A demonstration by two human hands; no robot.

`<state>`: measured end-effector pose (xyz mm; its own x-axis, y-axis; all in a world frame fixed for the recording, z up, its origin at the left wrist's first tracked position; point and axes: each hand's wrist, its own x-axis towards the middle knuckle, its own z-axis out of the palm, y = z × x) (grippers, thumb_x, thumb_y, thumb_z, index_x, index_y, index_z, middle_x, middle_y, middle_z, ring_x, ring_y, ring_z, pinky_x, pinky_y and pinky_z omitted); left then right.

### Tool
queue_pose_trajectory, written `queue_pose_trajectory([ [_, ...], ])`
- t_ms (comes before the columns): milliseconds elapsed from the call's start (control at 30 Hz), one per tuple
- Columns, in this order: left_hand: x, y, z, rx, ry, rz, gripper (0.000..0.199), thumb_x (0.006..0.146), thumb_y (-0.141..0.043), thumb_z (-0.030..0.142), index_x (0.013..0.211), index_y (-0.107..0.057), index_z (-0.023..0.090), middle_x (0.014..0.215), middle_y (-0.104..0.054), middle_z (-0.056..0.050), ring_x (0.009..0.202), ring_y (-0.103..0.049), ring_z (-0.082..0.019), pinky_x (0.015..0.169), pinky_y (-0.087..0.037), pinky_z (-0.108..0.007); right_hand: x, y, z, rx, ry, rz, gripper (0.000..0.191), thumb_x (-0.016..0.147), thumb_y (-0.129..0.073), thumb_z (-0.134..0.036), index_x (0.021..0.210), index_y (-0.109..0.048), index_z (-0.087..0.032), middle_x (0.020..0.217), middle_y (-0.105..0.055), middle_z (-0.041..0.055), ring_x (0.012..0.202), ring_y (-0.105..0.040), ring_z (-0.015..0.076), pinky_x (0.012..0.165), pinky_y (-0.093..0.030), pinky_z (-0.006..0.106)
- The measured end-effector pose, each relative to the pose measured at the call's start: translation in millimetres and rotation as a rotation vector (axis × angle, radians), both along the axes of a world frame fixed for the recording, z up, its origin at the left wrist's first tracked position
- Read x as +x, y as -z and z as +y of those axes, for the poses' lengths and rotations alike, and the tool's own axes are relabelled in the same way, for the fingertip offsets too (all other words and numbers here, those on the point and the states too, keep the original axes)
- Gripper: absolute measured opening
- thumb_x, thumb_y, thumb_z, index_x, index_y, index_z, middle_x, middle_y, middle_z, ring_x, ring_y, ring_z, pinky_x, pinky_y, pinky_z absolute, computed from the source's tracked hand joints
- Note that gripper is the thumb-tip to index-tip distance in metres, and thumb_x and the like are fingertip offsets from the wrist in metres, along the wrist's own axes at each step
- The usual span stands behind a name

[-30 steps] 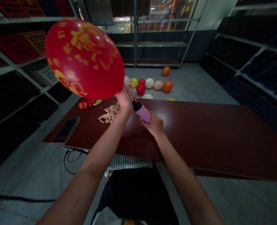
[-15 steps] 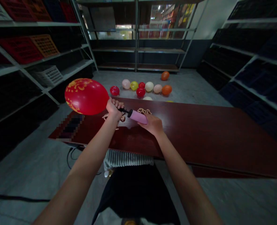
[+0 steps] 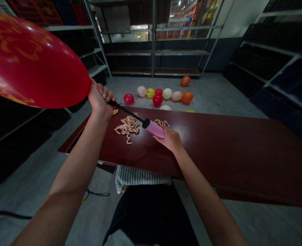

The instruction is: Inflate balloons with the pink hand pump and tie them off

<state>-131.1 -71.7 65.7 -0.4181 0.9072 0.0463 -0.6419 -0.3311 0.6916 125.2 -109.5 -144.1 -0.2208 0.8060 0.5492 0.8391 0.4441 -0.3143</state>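
My left hand (image 3: 101, 97) is closed around the neck of a big red balloon (image 3: 45, 68) with yellow printed patterns, where it meets the black end of a balloon pump. The balloon bulges to the upper left, partly cut off by the frame edge. My right hand (image 3: 170, 138) grips the pink barrel of the balloon pump (image 3: 156, 129). A long stretch of black rod shows between the barrel and my left hand. Below the rod, a heap of beige curly strands (image 3: 128, 125) lies on the table, with a smaller bunch (image 3: 161, 122) just behind the barrel.
The dark red table (image 3: 217, 147) spans the front. Several inflated balloons, among them an orange one (image 3: 187, 98) and a white one (image 3: 167, 93), rest on the floor beyond it. Metal shelves (image 3: 153, 53) line the back and sides. A phone-like object (image 3: 74, 140) lies at the table's left end.
My left hand has moved up and left, drawing the pump's black rod farther out of the barrel. The red balloon looks larger and nearer. My right hand stays almost in place.
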Motion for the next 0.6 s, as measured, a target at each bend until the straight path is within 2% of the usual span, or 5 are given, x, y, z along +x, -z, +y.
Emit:
queue_pose_trajectory([
  [100, 31.0, -11.0, 4.6, 0.085, -0.011, 0.043, 0.059, 0.109, -0.030, 0.051, 0.060, -0.020, 0.020, 0.045, -0.015, 0.006, 0.036, -0.015, -0.008, 0.039, -0.021, -0.023, 4.3, 0.5, 1.6, 0.016, 0.073, 0.066, 0.055, 0.085, -0.071, -0.049, 0.128, -0.063, -0.016, 0.117, -0.075, 0.0145, 0.094, -0.075, 0.0279, 0.078, -0.056, 0.037],
  [200, 66.1, -5.7, 19.9, 0.102, 0.037, 0.073, 0.059, 0.106, -0.036, 0.057, 0.060, -0.024, 0.021, 0.045, -0.016, 0.007, 0.036, -0.016, -0.008, 0.039, -0.021, -0.024, 7.2, 0.5, 2.8, 0.001, 0.145, 0.105, 0.052, 0.086, -0.068, -0.049, 0.126, -0.064, -0.016, 0.105, -0.077, 0.0134, 0.089, -0.075, 0.0282, 0.074, -0.055, 0.036],
  [300, 102.1, 16.6, 37.6, 0.079, 0.091, 0.099, 0.058, 0.103, -0.047, 0.056, 0.060, -0.029, 0.022, 0.044, -0.021, 0.007, 0.035, -0.021, -0.007, 0.040, -0.023, -0.025, 7.7, 0.7, 4.1, -0.018, 0.208, 0.129, 0.048, 0.086, -0.067, -0.051, 0.119, -0.066, -0.017, 0.096, -0.078, 0.0116, 0.082, -0.075, 0.0271, 0.068, -0.052, 0.034],
  [433, 140.0, 54.1, 46.9, 0.001, 0.181, 0.117, 0.059, 0.108, -0.045, 0.036, 0.053, -0.028, 0.021, 0.038, -0.023, 0.006, 0.029, -0.023, -0.008, 0.036, -0.019, -0.025, 8.5, 0.6, 5.2, -0.033, 0.307, 0.116, 0.045, 0.084, -0.069, -0.054, 0.110, -0.067, -0.017, 0.090, -0.078, 0.0105, 0.077, -0.075, 0.0277, 0.063, -0.048, 0.032],
  [600, 134.1, 77.5, 40.1, -0.114, 0.169, -0.011, 0.055, 0.106, -0.042, 0.023, 0.052, -0.028, 0.020, 0.038, -0.025, 0.006, 0.028, -0.023, -0.008, 0.035, -0.022, -0.024, 8.4, -1.0, 4.0, 0.018, 0.285, 0.077, 0.044, 0.083, -0.072, -0.051, 0.112, -0.069, -0.019, 0.090, -0.079, 0.0090, 0.079, -0.075, 0.0268, 0.064, -0.050, 0.031],
])
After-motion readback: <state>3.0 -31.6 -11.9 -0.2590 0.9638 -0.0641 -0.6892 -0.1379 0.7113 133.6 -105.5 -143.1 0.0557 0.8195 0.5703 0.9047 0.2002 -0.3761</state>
